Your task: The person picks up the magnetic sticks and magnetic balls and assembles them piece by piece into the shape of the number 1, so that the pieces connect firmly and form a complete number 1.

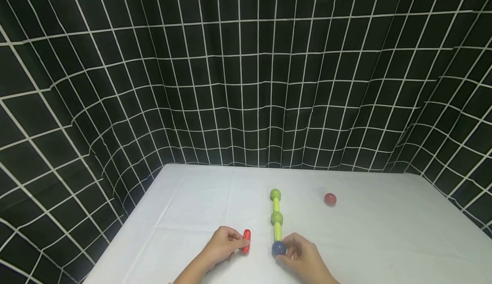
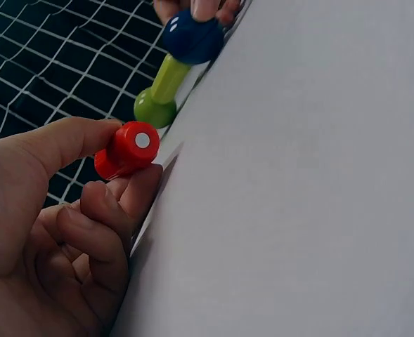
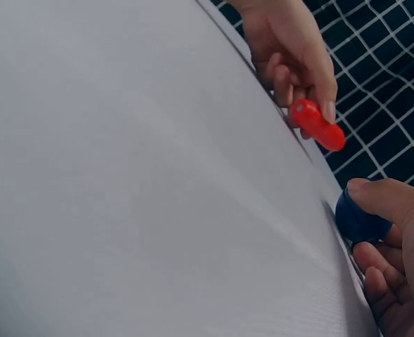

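My left hand pinches a short red rod between thumb and fingers. The rod's near end carries a pale round spot, plain in the left wrist view. To its right, my right hand grips a dark blue ball between thumb and fingertips. From that ball a straight chain runs away from me: a yellow-green rod, a green ball, a second yellow-green rod and a far green ball. A gap separates the red rod from the blue ball.
A dark red ball lies to the right of the chain, toward the back of the table. White cloth covers the table. Behind and at both sides hangs a black curtain with a white grid.
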The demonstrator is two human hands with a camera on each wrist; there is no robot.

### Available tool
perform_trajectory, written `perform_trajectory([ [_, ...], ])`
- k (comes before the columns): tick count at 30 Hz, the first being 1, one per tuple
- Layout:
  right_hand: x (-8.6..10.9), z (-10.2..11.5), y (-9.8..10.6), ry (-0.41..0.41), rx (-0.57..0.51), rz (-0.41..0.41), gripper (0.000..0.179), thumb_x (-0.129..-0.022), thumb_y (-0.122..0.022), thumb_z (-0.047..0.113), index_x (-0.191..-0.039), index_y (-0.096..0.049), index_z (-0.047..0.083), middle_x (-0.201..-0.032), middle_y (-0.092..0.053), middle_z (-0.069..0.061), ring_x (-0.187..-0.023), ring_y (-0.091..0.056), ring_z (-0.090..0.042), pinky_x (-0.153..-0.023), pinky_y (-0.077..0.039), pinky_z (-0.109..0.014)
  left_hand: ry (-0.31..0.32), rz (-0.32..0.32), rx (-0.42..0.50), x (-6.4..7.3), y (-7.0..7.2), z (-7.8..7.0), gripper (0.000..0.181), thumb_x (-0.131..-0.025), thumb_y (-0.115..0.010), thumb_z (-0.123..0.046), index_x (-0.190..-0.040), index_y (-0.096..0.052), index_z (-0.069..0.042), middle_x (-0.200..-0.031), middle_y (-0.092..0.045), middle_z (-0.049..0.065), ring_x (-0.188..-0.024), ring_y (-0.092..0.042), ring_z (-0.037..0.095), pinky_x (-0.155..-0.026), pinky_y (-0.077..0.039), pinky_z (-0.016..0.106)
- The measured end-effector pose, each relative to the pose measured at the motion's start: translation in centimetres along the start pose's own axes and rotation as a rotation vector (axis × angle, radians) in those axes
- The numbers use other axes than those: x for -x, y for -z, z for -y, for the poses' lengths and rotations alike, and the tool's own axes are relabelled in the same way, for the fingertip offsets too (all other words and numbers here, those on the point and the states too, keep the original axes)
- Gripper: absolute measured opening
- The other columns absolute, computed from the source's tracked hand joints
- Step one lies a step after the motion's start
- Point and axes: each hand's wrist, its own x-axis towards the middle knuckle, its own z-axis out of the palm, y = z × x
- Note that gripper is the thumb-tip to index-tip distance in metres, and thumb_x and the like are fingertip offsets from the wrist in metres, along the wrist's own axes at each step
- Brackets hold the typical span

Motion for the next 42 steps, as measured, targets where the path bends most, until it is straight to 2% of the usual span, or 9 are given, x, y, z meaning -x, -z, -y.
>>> perform_trajectory([
  [5, -0.3, -0.1, 0.1, 0.027, 0.015, -0.006, 0.038, -0.072, -0.078, 0.021, -0.101, -0.06, 0.005, -0.07, -0.057, 0.003, -0.056, -0.049, -0.004, -0.051, -0.045, -0.019, 0.012, -0.002, -0.01, 0.2, -0.8, -0.3, 0.023, -0.075, -0.075, -0.03, -0.078, -0.068, -0.008, -0.056, -0.053, -0.006, -0.044, -0.04, 0.004, -0.041, -0.035, 0.017],
  [15, -0.5, 0.2, -0.2, -0.022, 0.0, -0.029, 0.035, -0.076, -0.074, 0.026, -0.102, -0.061, 0.006, -0.071, -0.058, 0.003, -0.057, -0.05, -0.006, -0.052, -0.045, -0.019, -0.016, -0.008, -0.031, 0.7, -1.9, -0.7, 0.021, -0.076, -0.075, -0.026, -0.077, -0.066, -0.007, -0.059, -0.056, -0.004, -0.045, -0.044, 0.007, -0.043, -0.038, 0.017],
  [24, -0.7, 0.3, -0.1, -0.009, -0.006, -0.032, 0.032, -0.079, -0.072, 0.028, -0.1, -0.061, 0.006, -0.073, -0.058, 0.003, -0.059, -0.051, -0.005, -0.054, -0.046, -0.019, -0.049, 0.047, -0.033, 1.0, -3.0, -1.0, 0.02, -0.076, -0.074, -0.026, -0.076, -0.067, -0.007, -0.055, -0.054, -0.004, -0.045, -0.045, 0.006, -0.043, -0.038, 0.016],
  [36, -1.0, 0.3, 0.0, 0.003, -0.009, -0.035, 0.035, -0.079, -0.072, 0.03, -0.1, -0.061, 0.004, -0.074, -0.06, 0.002, -0.06, -0.051, -0.004, -0.054, -0.046, -0.019, -0.058, 0.046, -0.044, 1.2, -3.2, -1.2, 0.02, -0.076, -0.074, -0.025, -0.074, -0.067, -0.007, -0.054, -0.055, -0.004, -0.044, -0.045, 0.007, -0.043, -0.037, 0.016],
  [42, -1.1, 0.1, 0.1, 0.001, -0.018, -0.027, 0.035, -0.08, -0.072, 0.03, -0.101, -0.061, 0.005, -0.074, -0.06, 0.002, -0.06, -0.051, -0.004, -0.054, -0.046, -0.019, -0.017, 0.068, -0.02, 1.3, -3.8, -1.1, 0.019, -0.075, -0.075, -0.028, -0.075, -0.068, -0.01, -0.058, -0.059, -0.004, -0.043, -0.045, 0.006, -0.042, -0.038, 0.016],
])
